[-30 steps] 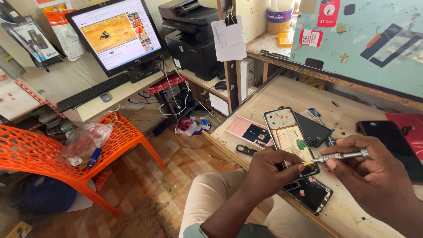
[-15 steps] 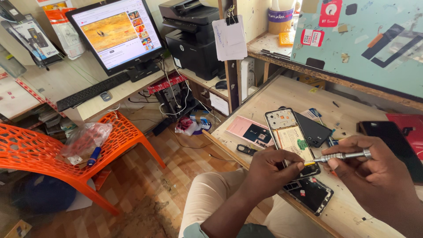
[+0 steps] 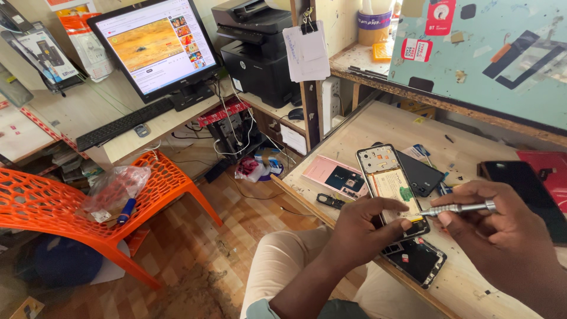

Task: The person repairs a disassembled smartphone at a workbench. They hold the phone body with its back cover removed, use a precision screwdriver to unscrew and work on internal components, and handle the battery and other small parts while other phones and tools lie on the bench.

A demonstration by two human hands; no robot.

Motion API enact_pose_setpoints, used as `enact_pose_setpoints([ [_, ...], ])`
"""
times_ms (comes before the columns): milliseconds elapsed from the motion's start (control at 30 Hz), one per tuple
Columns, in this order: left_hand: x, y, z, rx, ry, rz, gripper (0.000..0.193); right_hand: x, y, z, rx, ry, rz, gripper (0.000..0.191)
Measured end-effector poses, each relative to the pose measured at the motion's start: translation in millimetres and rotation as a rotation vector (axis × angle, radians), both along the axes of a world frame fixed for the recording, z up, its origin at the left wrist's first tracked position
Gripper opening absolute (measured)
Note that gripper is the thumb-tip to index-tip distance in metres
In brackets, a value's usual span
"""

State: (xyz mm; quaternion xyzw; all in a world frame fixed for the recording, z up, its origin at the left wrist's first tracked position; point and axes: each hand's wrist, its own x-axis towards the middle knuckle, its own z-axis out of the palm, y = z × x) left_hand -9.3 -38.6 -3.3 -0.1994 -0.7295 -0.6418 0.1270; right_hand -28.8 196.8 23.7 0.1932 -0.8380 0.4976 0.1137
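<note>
In the lower middle of the frame the left hand (image 3: 363, 227) presses down on the bottom end of an opened phone (image 3: 390, 184), its fingers (image 3: 393, 205) curled closed over the phone's lower edge. From the lower right the right hand (image 3: 502, 236) comes in, its fingers pinched shut around a slim metal screwdriver (image 3: 458, 208), which lies nearly level with its tip at the phone's lower part, just beside the left thumb.

The phone lies back-off on the wooden counter (image 3: 360, 133), slightly right of centre — a long dark frame, a pale battery filling its middle, a light grey board section at the top and a small green patch at its right edge. Just below it, touching or nearly so, lies a dark phone frame (image 3: 416, 260) with a black inner face, near the counter's front edge.

To the left of the opened phone rests a pink back cover (image 3: 333, 175) with a dark camera block; to its right, a black phone (image 3: 420, 173) lies face down. Further right sits a dark tablet-like slab (image 3: 522, 189).

Beyond, in the upper left — a lit monitor (image 3: 156, 47) over a black keyboard (image 3: 124, 123), and a black printer (image 3: 257, 50) at upper centre. An orange plastic chair (image 3: 53, 207) holds a clear bag at the left edge.
</note>
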Motion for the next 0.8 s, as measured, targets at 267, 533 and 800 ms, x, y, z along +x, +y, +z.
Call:
enact_pose_setpoints([
  [267, -4, -1, 0, 0.132, -0.154, -0.05, 0.044, 8, -3, 23, 0.068, 0.178, -0.092, 0.046],
  [533, -18, 0, -17, 0.395, -0.201, -0.305, 0.038, 21, -12, 22, 0.01, 0.248, 0.043, 0.048],
  [800, -9, -4, -1, -0.026, 0.06, -0.044, 0.034, 25, -15, 22, 0.093, 0.227, 0.165, 0.04],
])
